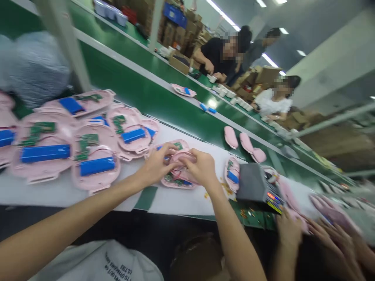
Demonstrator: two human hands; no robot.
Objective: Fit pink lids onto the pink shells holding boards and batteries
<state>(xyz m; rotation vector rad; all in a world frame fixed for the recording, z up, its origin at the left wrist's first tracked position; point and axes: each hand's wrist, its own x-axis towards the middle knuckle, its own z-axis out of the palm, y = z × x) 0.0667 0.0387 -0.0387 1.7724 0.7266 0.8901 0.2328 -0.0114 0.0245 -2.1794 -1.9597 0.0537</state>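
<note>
Both of my hands meet over a pink plastic shell (185, 173) at the middle of the bench. My left hand (161, 162) pinches the left side of a pink part, fingers curled. Opposite it, my right hand (202, 166) grips the right edge with thumb and fingers. Beneath them lies a pink shell half with a green circuit board and a blue battery (187, 182), partly covered by the hands. Just behind sits another open shell half (179, 143), mostly hidden by my fingers.
Several pink shell halves (96, 171) with boards and blue batteries crowd the left. A grey device with a red display (253, 183) stands right, beside another open shell (232, 175). Beyond runs a green conveyor (129, 82). Other people's hands (288, 228) work at the right; workers sit opposite.
</note>
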